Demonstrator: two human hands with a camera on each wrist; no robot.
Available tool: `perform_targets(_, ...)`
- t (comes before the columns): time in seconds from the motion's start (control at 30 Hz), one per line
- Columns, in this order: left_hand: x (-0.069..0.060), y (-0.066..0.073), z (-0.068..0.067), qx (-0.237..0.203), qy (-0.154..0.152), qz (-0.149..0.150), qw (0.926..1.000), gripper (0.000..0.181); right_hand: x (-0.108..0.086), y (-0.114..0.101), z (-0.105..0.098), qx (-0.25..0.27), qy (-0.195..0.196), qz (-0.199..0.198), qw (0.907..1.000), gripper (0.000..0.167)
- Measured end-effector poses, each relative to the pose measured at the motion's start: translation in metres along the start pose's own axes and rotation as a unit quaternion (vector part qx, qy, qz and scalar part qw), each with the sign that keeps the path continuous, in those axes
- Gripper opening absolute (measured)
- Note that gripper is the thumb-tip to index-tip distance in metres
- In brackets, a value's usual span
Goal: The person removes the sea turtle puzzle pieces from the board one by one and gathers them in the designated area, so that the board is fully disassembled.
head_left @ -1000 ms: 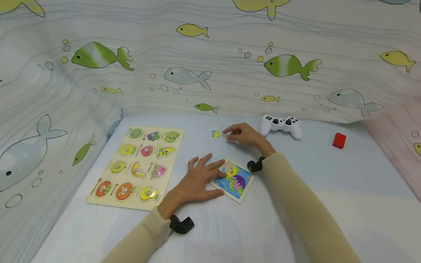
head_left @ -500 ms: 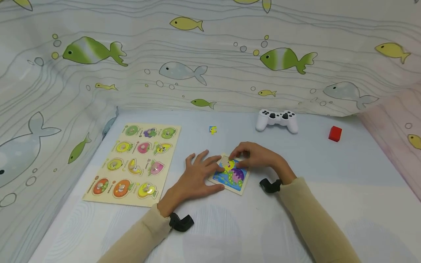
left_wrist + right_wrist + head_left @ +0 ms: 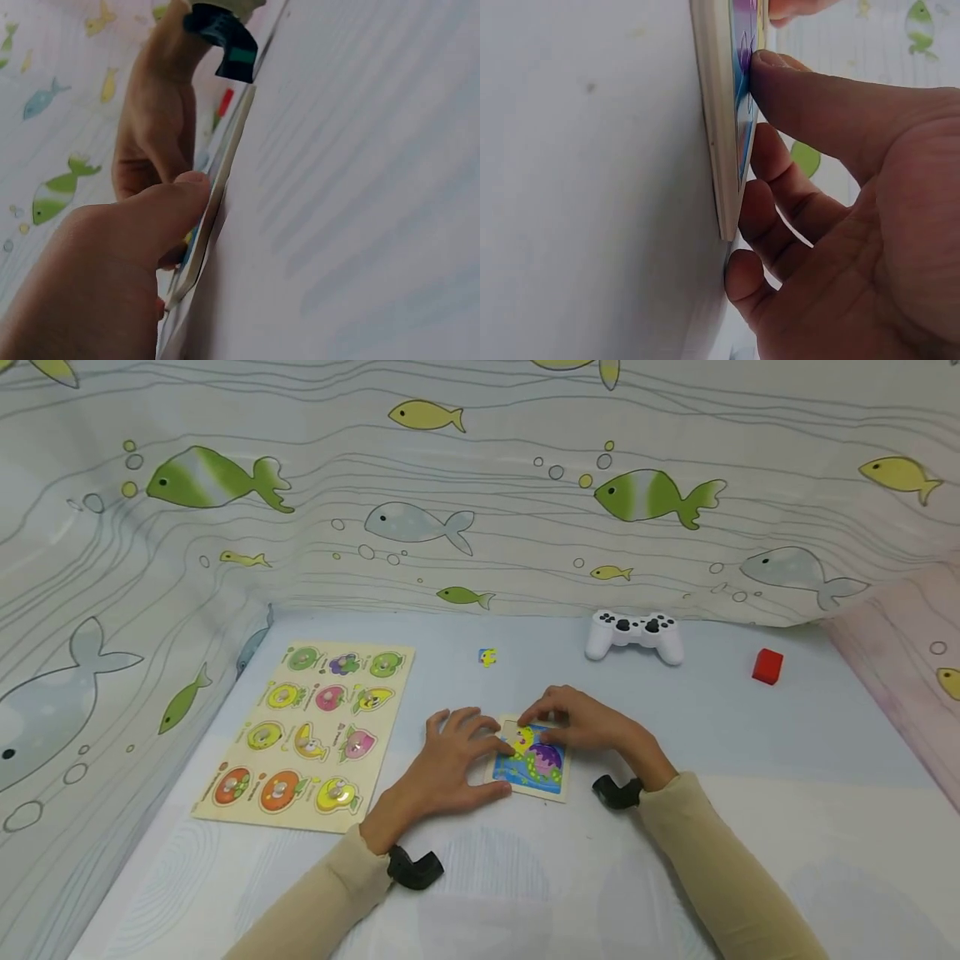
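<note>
The left hand (image 3: 446, 768) is resting released, fingers spread, at the left side of the picture puzzle (image 3: 534, 767), thumb touching its edge. The puzzle is lying on the table (image 3: 525, 852) between both hands. The right hand (image 3: 585, 718) is bending over the puzzle's right side, thumb contacting the picture; whether it is grasping a piece cannot be told. The fruit board (image 3: 324, 768) is lying at left. Beyond, a red block (image 3: 767, 667), loose piece (image 3: 487, 657) and white controller (image 3: 634, 639) are resting.
</note>
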State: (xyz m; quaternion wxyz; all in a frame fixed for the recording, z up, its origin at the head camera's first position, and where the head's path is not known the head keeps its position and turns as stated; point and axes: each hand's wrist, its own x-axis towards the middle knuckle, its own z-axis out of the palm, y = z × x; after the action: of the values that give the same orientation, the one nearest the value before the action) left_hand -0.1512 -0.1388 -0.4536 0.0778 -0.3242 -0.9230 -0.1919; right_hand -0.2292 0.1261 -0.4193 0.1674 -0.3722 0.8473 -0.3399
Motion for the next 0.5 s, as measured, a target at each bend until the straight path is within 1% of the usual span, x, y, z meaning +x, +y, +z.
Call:
perform_targets(0.13,-0.0011,-0.0008,0.0001,-0.015,0.001,0.005,0.9999,0.042,0.0,-0.0024,0.0032,-0.003,0.003,-0.008,1.0,0.032)
perform_targets(0.33,-0.0026,-0.0009,-0.0003,-0.033,-0.024,0.002,0.9992,0.045,0.0021,-0.0059,0.0066,-0.014,-0.002,-0.019,0.9997,0.033)
perform_targets(0.43,-0.0025,-0.001,-0.0003,-0.034,-0.033,0.003,0.9989,0.047,0.0022,-0.0082,0.0071,-0.023,-0.003,-0.021,0.9995,0.034)
perform_targets(0.5,-0.0018,-0.0011,-0.0001,-0.028,-0.035,0.009,0.9989,0.048,0.0021,-0.0086,0.0072,-0.03,-0.002,-0.021,0.9993,0.034)
